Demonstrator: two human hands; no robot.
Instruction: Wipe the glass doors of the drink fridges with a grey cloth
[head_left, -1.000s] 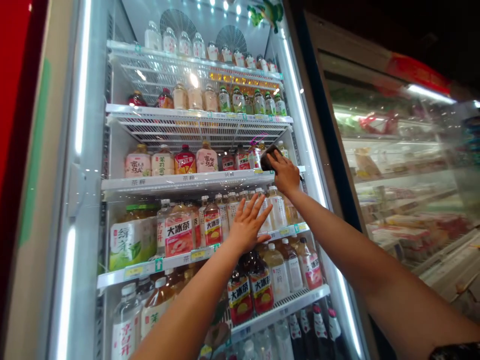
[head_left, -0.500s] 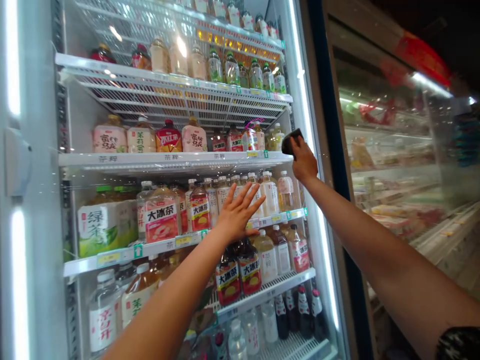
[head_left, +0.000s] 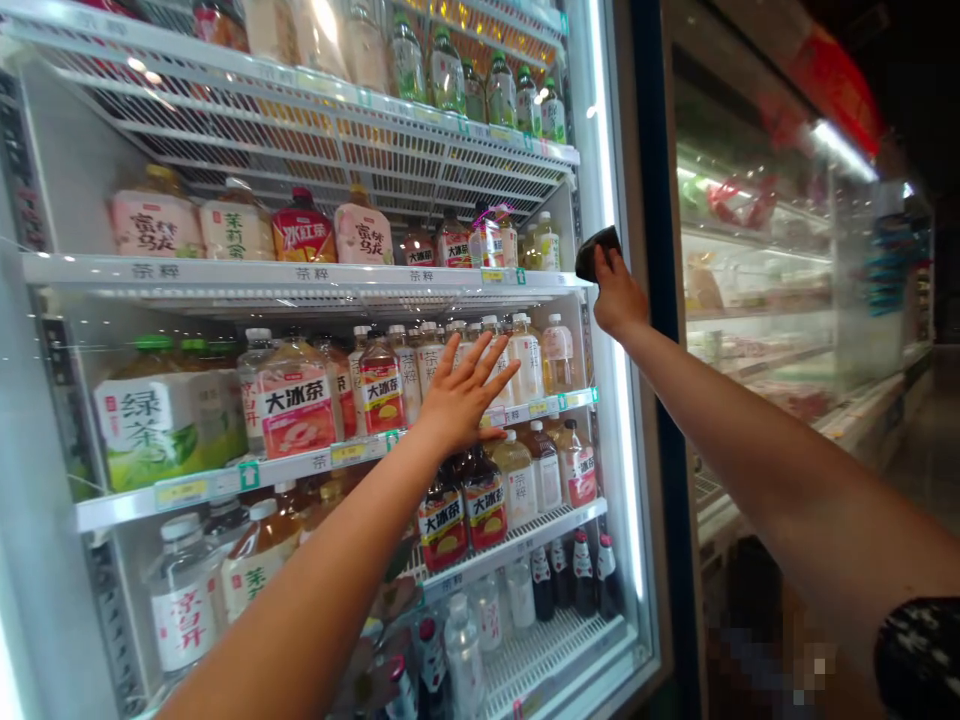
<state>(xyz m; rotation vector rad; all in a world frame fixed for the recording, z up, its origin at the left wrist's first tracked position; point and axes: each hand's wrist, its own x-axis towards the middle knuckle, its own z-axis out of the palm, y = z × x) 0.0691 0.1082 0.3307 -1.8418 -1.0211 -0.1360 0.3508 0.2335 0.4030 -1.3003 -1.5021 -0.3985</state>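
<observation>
My left hand (head_left: 461, 392) lies flat with fingers spread against the glass door (head_left: 315, 330) of a drinks fridge, level with the tea bottles (head_left: 379, 385) on the middle shelf. My right hand (head_left: 616, 295) is raised at the door's right edge and grips a small dark cloth (head_left: 596, 250), pressed to the glass beside the lit white strip (head_left: 609, 190). Behind the glass stand rows of bottles with red, pink and green labels on white wire shelves (head_left: 300, 275).
The fridge's dark frame (head_left: 664, 300) runs down right of my right hand. Further right is another glass-fronted chilled cabinet (head_left: 780, 290) with packaged goods. Large bottles (head_left: 184, 600) fill the lower left shelves; small dark bottles (head_left: 574, 575) stand at the bottom.
My right hand has slid the dark cloth rightward across the glass to the door's edge. My left hand stays flat on the glass. The view has shifted so the fridge sits further left and higher.
</observation>
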